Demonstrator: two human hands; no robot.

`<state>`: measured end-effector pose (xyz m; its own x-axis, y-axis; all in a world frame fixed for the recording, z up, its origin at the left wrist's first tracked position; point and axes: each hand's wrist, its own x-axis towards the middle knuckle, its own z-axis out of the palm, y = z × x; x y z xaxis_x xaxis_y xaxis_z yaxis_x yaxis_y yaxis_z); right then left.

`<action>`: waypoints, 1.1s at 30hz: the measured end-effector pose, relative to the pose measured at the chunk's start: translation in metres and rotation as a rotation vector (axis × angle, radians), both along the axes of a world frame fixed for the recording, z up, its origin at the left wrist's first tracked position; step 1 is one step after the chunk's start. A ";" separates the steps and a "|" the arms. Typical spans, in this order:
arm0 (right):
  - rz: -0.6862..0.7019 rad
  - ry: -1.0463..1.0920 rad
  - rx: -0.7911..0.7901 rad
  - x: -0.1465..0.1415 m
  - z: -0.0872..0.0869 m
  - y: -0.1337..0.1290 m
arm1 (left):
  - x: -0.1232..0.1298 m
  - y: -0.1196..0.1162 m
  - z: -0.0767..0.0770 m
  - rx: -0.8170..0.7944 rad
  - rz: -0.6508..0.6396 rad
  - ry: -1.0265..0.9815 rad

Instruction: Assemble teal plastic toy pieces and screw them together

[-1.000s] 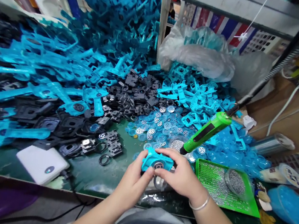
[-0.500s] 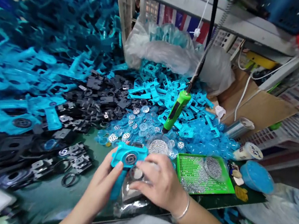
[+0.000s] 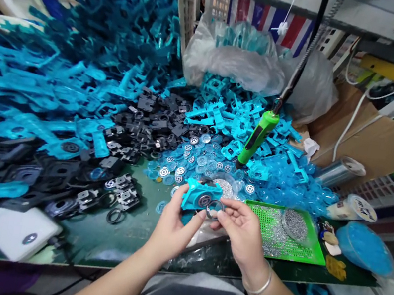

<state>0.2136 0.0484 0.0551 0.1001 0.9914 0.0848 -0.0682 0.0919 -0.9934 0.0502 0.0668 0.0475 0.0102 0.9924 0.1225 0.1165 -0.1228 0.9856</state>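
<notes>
Your right hand (image 3: 242, 238) has come off the teal plastic part (image 3: 201, 196), and its fingers (image 3: 225, 216) now pinch a small ring (image 3: 215, 210) just beside it, while your left hand (image 3: 173, 229) grips that part. A green perforated tray (image 3: 315, 253) lies just right of your fingers; the worktop (image 3: 136, 240) edge runs just below them.

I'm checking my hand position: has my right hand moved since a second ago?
Yes: your right hand has shifted rightward, toward the green perforated tray, and now pinches a ring beside the blue plastic part.
</notes>
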 end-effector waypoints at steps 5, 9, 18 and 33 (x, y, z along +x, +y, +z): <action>-0.027 -0.037 0.075 0.000 0.001 -0.006 | 0.009 0.002 0.002 -0.002 0.002 -0.010; -0.059 -0.412 0.345 0.010 0.005 -0.013 | 0.010 0.005 0.002 -0.052 -0.043 -0.143; -0.044 -0.564 0.541 0.016 0.015 -0.018 | 0.011 0.001 -0.002 -0.104 -0.140 -0.223; 0.010 -0.127 0.174 0.014 0.007 -0.023 | 0.006 0.002 0.001 -0.303 -0.227 -0.504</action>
